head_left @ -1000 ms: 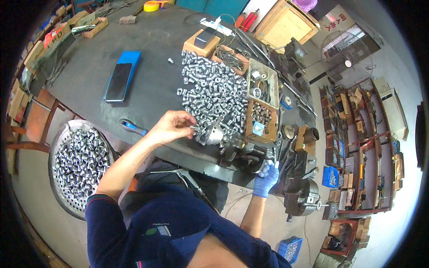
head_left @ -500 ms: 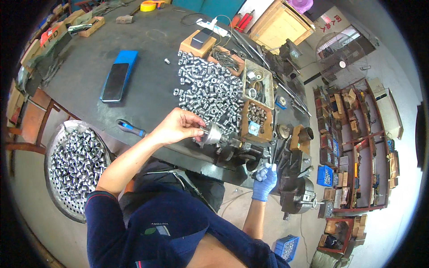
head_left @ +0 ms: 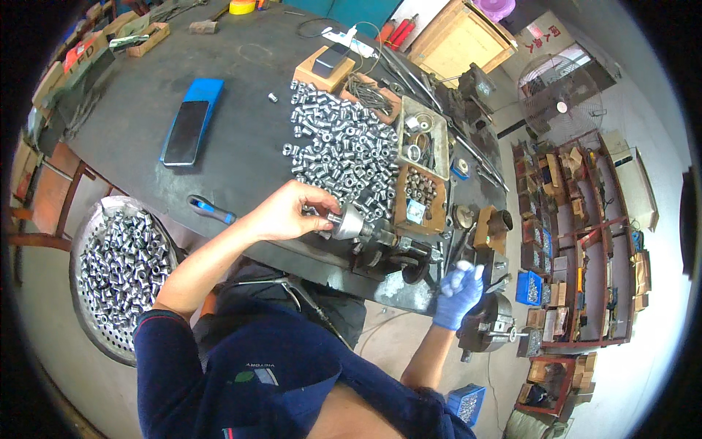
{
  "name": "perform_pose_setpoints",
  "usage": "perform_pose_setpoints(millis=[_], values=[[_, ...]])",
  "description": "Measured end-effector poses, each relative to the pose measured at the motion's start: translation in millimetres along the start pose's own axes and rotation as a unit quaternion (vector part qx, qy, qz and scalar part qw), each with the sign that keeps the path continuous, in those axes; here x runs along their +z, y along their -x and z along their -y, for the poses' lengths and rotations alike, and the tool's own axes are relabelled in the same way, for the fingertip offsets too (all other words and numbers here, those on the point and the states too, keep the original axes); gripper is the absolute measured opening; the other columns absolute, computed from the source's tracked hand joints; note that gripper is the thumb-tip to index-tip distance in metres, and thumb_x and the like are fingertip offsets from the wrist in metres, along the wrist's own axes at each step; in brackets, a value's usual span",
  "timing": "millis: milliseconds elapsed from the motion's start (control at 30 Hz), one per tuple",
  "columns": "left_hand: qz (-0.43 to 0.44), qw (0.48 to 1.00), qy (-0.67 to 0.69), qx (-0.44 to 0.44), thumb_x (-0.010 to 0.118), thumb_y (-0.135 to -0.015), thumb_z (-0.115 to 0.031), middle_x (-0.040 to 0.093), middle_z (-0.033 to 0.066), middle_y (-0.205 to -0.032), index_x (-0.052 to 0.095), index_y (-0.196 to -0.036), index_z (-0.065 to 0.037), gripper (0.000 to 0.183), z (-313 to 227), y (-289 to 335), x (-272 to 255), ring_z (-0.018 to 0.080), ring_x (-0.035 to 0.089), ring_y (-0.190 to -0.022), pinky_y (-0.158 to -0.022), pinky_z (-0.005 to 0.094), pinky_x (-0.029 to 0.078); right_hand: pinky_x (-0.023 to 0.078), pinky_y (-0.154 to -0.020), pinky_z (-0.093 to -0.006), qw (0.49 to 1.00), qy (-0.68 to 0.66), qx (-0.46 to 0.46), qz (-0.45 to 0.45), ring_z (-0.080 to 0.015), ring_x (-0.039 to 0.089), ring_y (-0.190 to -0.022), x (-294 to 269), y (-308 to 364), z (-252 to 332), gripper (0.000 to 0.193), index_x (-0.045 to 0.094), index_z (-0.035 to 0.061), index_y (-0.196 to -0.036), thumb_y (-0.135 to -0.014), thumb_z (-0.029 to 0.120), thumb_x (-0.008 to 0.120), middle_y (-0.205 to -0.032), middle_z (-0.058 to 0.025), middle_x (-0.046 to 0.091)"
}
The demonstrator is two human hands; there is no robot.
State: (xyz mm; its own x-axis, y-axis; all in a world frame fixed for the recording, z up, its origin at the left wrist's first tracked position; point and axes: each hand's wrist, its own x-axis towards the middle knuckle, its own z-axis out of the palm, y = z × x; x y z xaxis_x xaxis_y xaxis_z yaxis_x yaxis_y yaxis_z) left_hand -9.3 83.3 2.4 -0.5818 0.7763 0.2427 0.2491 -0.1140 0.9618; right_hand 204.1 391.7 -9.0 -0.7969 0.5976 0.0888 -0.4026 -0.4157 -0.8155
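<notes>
Small metal fitting (head_left: 330, 216): short silvery cylinder, centre of the frame, pinched between the fingertips of the bare left hand (head_left: 287, 212) and set against the nose of a conical silver chuck (head_left: 351, 222) on a dark bench machine (head_left: 395, 252) at the table's near edge. Right hand (head_left: 458, 293): blue glove, lower right of centre, fingers curled around a part of the machine; what exactly it grips cannot be told. Heap of like fittings (head_left: 344, 150): shiny, loose, just above the left hand. Perforated round metal basin (head_left: 121, 274): left edge of frame, below table level, filled with more silvery pieces. Worktable (head_left: 241, 110): dark grey metal, scuffed. Blue flat case with a dark phone on it (head_left: 189, 132): upper left. Blue-handled tool (head_left: 210, 210): left of the hand, at the table edge. Open wooden trays (head_left: 420, 172): right of the heap, holding rings and small parts; a pale blue-white label lies in the nearer tray. Wooden crate (head_left: 457, 33): top of frame. Concrete floor with racks of stock (head_left: 578, 241) at right; standing fan (head_left: 559, 99) upper right; small blue bins (head_left: 528, 287) at lower right.
</notes>
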Motion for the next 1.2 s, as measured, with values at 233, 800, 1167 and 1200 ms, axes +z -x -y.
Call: perform_pose_setpoints(millis=[233,800,1167,1200], values=[[-0.028,0.998,0.048,-0.013,0.068,-0.073,-0.004,0.064,0.0064,-0.082,0.062,-0.093,0.002,0.021,11.3,0.7,1.8,0.0104,0.059,-0.076,-0.072,0.0259,0.048,0.025,-0.029,-0.0204,0.983,-0.163,0.077,0.042,-0.0083,0.026,-0.031,-7.6,-87.2,-11.7,0.046,0.057,-0.0016,-0.082,-0.089,0.042,0.043,-0.044,-0.001,0.036],[-0.04,0.997,0.062,-0.006,0.066,-0.073,0.003,0.063,0.0069,-0.08,0.06,-0.093,0.003,0.021,11.6,2.7,8.6,0.0115,0.06,-0.074,-0.069,0.0247,0.048,0.029,-0.028,-0.0201,0.989,-0.034,0.128,-0.058,-0.0081,0.043,-0.037,-42.4,3.6,-49.3,0.033,0.061,0.0006,-0.087,-0.088,0.031,0.049,-0.051,-0.0026,0.052],[-0.023,0.986,0.15,-0.073,0.061,-0.08,-0.005,0.062,0.0091,-0.071,0.059,-0.091,0.008,0.017,13.3,-3.1,9.6,0.0125,0.059,-0.061,-0.055,0.0238,0.048,0.031,-0.031,-0.021,0.987,0.085,0.087,-0.104,-0.0081,0.044,-0.038,-61.5,-86.4,-77.8,0.026,0.061,0.0052,-0.081,-0.084,0.031,0.057,-0.054,-0.0001,0.054],[-0.024,0.986,0.147,-0.079,0.061,-0.08,-0.005,0.062,0.0095,-0.071,0.059,-0.092,0.008,0.018,13.2,-2.7,8.3,0.0131,0.059,-0.061,-0.056,0.0245,0.049,0.031,-0.031,-0.0208,0.984,0.106,0.059,-0.129,-0.0074,0.044,-0.038,-45.2,-93.3,-71.8,0.026,0.06,0.0049,-0.079,-0.084,0.03,0.057,-0.053,0.0005,0.052]])
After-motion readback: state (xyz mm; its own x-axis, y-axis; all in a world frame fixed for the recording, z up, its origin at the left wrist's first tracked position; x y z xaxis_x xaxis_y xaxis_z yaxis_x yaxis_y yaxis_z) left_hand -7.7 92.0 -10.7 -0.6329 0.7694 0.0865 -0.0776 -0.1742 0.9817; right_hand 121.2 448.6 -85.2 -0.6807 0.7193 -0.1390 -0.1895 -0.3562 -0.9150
